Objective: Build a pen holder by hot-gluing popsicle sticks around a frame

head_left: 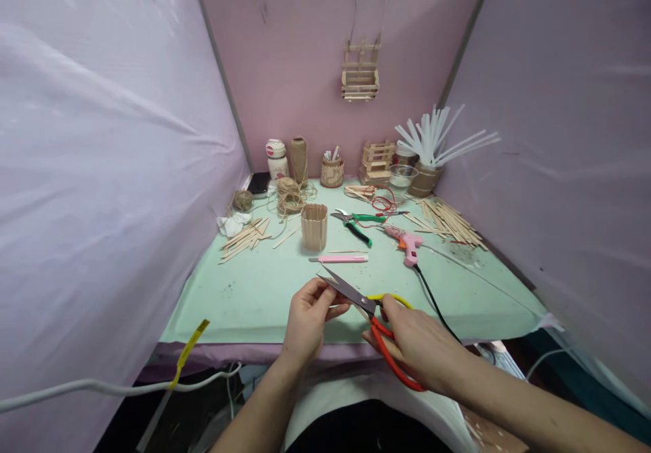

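Observation:
My right hand [414, 341] is wrapped round the handles of a pair of scissors [348, 290], one handle red and the other yellow. The dark blades point left and stand partly apart, crossing over the fingers of my left hand [312, 314]. That hand is closed in a pinch on a thin pale wooden stick, mostly hidden behind the blades and fingers. Just beyond the blades lies a pink craft knife [340, 259]. Behind it a small cup made of wooden sticks [314, 227] stands upright on the green table cover [228, 304].
Green-handled pruning shears [356, 222] and a corded pink glue gun [407, 243] lie to the right. Loose wooden sticks [450, 222] are spread at the right, more [247, 239] at the left. Twine [289, 197] and a pot of white glue sticks [426, 178] stand behind.

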Demonstrator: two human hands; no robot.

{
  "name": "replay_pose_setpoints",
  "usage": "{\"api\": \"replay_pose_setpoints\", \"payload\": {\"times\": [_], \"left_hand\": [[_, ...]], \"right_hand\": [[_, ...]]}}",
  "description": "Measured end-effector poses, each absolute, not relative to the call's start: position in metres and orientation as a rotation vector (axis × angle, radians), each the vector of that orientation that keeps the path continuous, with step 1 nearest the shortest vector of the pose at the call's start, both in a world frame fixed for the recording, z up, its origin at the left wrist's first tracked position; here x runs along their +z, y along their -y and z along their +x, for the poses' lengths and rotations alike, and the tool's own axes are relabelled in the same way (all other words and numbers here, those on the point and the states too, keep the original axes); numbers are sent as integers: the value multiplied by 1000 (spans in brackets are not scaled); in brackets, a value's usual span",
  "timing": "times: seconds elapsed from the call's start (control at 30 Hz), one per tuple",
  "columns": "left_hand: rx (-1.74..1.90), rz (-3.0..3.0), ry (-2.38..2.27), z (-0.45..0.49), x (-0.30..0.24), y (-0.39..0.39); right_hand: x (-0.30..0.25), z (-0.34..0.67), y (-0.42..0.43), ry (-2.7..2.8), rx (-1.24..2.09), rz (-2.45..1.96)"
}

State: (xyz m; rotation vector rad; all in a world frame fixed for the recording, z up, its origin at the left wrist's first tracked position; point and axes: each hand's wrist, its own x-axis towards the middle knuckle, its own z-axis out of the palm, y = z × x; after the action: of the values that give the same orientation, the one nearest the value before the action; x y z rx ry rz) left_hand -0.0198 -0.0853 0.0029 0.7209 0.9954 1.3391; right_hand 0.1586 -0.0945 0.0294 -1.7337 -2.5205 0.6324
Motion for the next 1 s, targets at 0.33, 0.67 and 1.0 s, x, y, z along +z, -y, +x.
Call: {"api": "replay_pose_setpoints", "payload": {"times": [0.33, 0.67, 1.0], "left_hand": [[1333, 712, -1003, -19, 3, 86], [1323, 754, -989, -20, 0, 85], [1326, 728, -993, -18, -1, 84]], "right_hand": [[29, 157, 95, 2471, 752, -1786], [24, 160, 98, 2516, 636, -1762], [27, 156, 98, 2504, 638, -1775]]}}
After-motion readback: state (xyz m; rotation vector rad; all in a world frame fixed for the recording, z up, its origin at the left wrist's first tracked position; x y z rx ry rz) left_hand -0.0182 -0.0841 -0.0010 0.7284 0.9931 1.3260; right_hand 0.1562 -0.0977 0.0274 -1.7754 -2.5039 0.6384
